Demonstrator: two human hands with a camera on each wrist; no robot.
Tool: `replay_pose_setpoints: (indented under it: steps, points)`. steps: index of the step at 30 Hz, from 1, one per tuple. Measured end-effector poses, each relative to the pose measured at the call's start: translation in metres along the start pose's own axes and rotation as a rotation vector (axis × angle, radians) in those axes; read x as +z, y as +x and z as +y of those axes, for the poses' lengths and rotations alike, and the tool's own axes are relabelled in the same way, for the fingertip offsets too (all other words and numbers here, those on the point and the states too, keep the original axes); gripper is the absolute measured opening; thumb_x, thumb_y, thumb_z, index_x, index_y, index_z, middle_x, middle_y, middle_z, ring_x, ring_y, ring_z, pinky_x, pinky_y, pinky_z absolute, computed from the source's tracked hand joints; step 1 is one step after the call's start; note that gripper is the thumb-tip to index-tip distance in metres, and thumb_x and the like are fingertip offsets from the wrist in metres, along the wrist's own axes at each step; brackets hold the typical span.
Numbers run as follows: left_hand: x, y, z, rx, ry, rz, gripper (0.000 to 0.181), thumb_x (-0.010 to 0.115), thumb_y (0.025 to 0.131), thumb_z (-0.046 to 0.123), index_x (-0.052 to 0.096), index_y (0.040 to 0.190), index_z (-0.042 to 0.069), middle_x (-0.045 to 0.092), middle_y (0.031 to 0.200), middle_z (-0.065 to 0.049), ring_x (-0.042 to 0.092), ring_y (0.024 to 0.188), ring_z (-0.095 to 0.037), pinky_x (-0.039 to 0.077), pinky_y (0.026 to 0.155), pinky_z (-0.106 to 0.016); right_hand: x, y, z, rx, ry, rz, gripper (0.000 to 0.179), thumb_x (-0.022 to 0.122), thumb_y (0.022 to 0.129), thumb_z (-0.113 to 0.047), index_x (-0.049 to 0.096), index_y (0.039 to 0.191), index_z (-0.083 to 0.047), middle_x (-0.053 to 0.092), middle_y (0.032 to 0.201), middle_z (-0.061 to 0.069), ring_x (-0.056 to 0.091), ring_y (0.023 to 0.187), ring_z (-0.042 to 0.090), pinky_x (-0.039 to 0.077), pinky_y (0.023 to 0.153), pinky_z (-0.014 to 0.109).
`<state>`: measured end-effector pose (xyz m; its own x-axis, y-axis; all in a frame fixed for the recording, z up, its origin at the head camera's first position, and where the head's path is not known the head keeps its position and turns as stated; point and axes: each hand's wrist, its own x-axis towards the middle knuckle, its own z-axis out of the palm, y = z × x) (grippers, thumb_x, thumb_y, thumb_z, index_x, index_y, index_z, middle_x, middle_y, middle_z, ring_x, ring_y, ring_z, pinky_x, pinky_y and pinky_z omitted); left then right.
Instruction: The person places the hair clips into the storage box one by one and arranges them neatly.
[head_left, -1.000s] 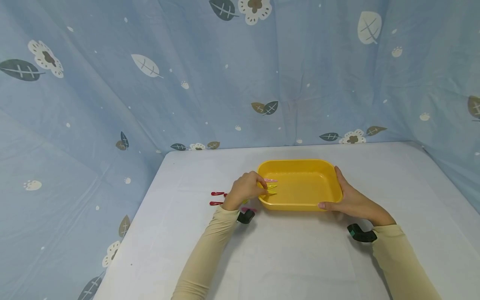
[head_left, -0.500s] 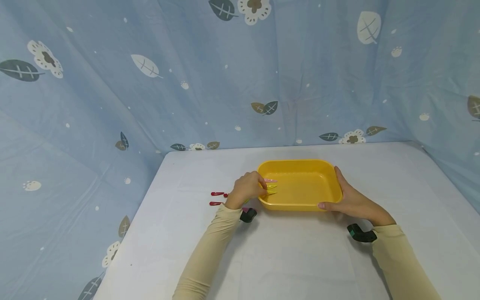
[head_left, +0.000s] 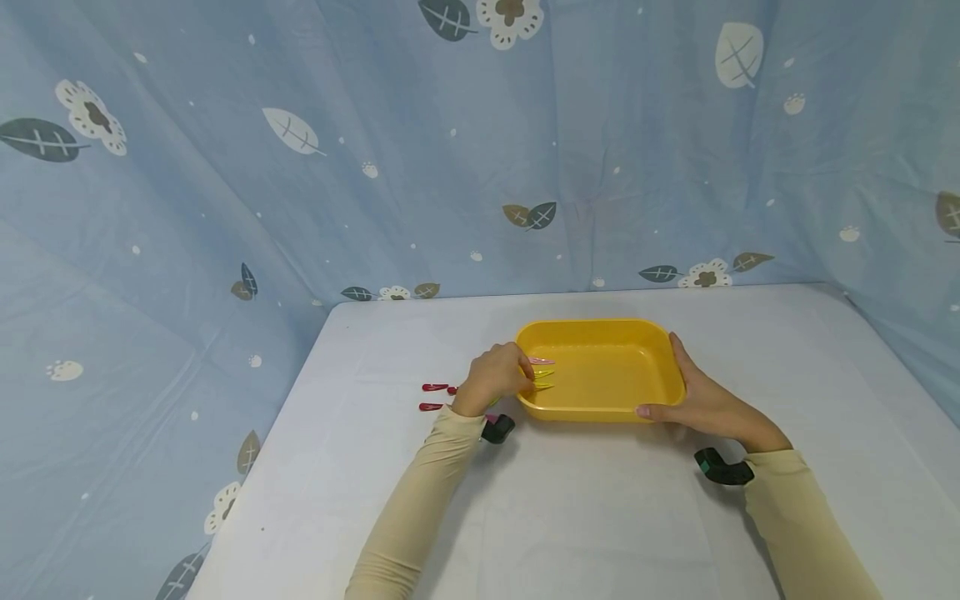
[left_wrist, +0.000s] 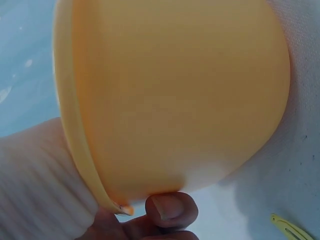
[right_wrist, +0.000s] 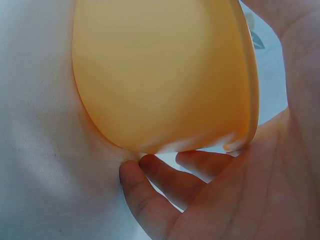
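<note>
A yellow rectangular plastic basin (head_left: 600, 414) stands on the white table. My left hand (head_left: 495, 379) grips its left rim, with fingers bent over the edge in the head view and fingertips (left_wrist: 170, 207) against the outer wall in the left wrist view. My right hand (head_left: 705, 404) holds the right end, thumb along the front and other fingers (right_wrist: 172, 180) around the outside. Inside the basin, close by the left fingers, lie a pink hair clip (head_left: 542, 362) and yellow hair clips (head_left: 543, 386), partly hidden by the hand.
Left of the basin, red hair clips (head_left: 433, 387) lie on the table, partly behind the left hand. A yellow hair clip (left_wrist: 290, 227) lies below the basin's left end. A blue patterned curtain (head_left: 450, 167) hangs behind and to the left of the table (head_left: 585, 508).
My left wrist has shifted slightly to the right, its fingers staying at the basin's left rim. The basin and my right hand have not moved.
</note>
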<state>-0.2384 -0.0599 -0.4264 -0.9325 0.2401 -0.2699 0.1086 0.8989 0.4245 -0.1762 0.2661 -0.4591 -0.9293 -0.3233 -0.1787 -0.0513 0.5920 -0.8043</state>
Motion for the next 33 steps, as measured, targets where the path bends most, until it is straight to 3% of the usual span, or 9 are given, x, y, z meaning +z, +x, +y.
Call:
replay_pose_setpoints:
  steps: [9,25,33]
  points:
    - [-0.001,-0.0009,0.0013,0.015,0.004,-0.01,0.012,0.085,0.085,0.025,0.082,0.094,0.016,0.073,0.1,0.0,0.058,0.085,-0.02,0.045,0.071,-0.032,-0.0001,0.0004,-0.0006,0.005,-0.003,0.0,0.133,0.079,0.088,-0.042,-0.031,0.159,-0.018,0.016,0.167,0.031,0.039,0.138,0.045,0.029,0.11,0.078]
    - [-0.0022,-0.0027,0.0036,0.004,0.002,-0.023,0.014,0.084,0.086,0.023,0.083,0.098,0.016,0.073,0.107,-0.001,0.059,0.089,-0.021,0.046,0.077,-0.034,-0.0003,-0.0005,-0.0017,0.0,-0.002,0.0,0.133,0.079,0.088,-0.041,-0.032,0.159,-0.019,0.02,0.165,0.031,0.041,0.137,0.044,0.031,0.109,0.077]
    - [-0.0055,-0.0054,0.0005,0.032,0.03,0.051,0.025,0.081,0.09,0.035,0.082,0.109,0.019,0.071,0.123,-0.002,0.058,0.1,-0.018,0.049,0.083,-0.037,-0.0004,0.0,-0.0012,0.011,-0.003,0.0,0.134,0.079,0.088,-0.043,-0.031,0.159,-0.015,0.015,0.167,0.032,0.037,0.14,0.046,0.028,0.11,0.079]
